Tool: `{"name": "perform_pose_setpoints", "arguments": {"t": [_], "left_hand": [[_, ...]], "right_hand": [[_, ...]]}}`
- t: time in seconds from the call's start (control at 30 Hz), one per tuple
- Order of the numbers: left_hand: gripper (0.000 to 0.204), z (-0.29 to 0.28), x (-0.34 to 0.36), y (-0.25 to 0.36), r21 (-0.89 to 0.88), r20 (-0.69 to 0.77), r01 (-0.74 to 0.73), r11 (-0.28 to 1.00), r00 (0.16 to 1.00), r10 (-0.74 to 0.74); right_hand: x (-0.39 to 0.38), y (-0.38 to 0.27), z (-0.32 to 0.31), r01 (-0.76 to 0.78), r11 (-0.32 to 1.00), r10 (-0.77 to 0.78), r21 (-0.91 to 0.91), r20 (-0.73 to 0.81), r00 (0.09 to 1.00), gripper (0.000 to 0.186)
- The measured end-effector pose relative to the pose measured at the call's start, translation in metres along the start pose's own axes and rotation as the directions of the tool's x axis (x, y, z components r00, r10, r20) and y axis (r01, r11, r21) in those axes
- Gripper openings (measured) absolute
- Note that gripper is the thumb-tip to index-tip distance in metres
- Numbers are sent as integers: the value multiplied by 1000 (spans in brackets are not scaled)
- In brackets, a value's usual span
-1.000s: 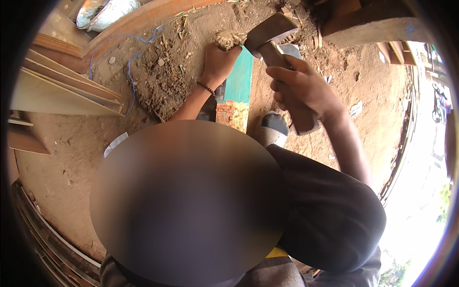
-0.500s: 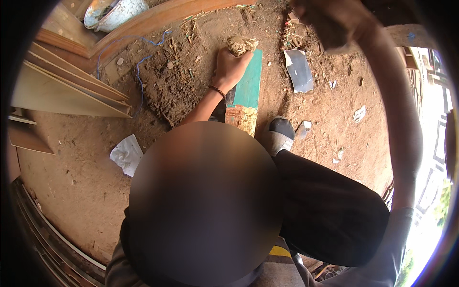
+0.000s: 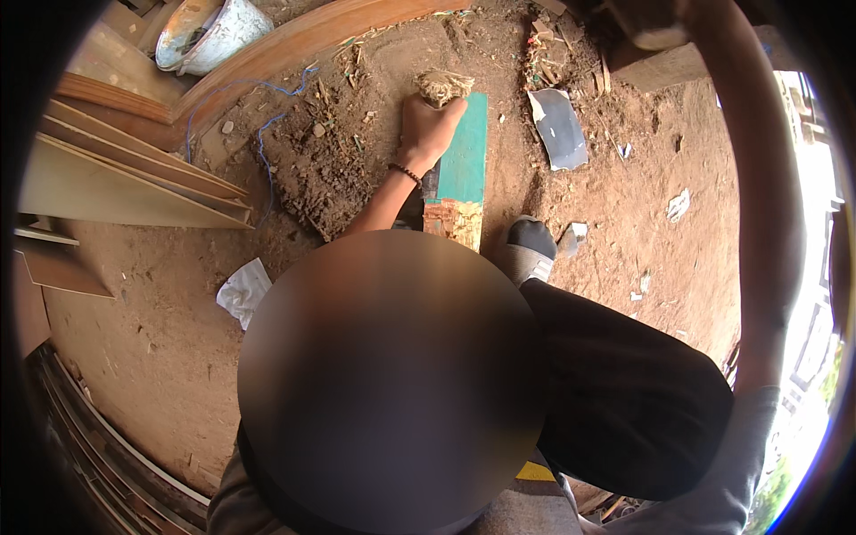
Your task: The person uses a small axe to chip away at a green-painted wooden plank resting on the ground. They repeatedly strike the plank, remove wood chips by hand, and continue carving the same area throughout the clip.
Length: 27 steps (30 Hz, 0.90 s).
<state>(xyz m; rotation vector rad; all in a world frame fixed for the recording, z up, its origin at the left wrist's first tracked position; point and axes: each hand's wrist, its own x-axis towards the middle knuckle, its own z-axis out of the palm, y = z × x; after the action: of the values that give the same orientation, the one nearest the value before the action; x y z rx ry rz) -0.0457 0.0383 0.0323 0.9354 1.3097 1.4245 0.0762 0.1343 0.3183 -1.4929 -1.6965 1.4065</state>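
Note:
My left hand [image 3: 429, 132] is closed around an upright stick whose battered, frayed fibrous top [image 3: 445, 86] sticks out above the fist. Its lower end is hidden by the hand. Right beside the fist lies a green-painted wooden beam [image 3: 464, 156], with bare, chipped wood [image 3: 453, 221] at its near end. High at the upper right, my raised right hand [image 3: 701, 12] is partly cut off by the picture's edge. A dark brown wooden block [image 3: 649, 27] shows at that hand; the fingers themselves are hardly visible.
My foot in a grey and black sock [image 3: 530, 248] stands right of the beam. Thin boards [image 3: 143, 178] lean at left, near a white bucket [image 3: 214, 40]. A dark sheet scrap [image 3: 560, 129], crumpled white paper [image 3: 242, 292] and blue string [image 3: 261, 138] lie on the dirt.
My right arm has swung up and outward to the right, carrying the wooden block toward the top edge. My left hand keeps its grip on the stick beside the beam.

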Motion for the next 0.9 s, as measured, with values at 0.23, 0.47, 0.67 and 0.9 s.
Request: {"name": "perform_pose_setpoints", "arguments": {"t": [0.23,0.47,0.67,0.9], "left_hand": [[31,2,0,-4,-45,-39,16,999,999,-18],[38,-4,1,-6,-21,-15,12,1000,1000,-12],[35,-3,1,-5,-35,-43,108,994,993,-110],[38,-4,4,-8,-65,-40,41,997,998,-44]], "right_hand": [[-26,51,47,-42,865,282,-500,415,865,34],[-20,-9,13,-174,969,211,-174,224,951,26],[-7,7,37,69,973,-59,-222,48,997,28],[-32,49,35,-139,887,334,-441,402,853,28]]}}
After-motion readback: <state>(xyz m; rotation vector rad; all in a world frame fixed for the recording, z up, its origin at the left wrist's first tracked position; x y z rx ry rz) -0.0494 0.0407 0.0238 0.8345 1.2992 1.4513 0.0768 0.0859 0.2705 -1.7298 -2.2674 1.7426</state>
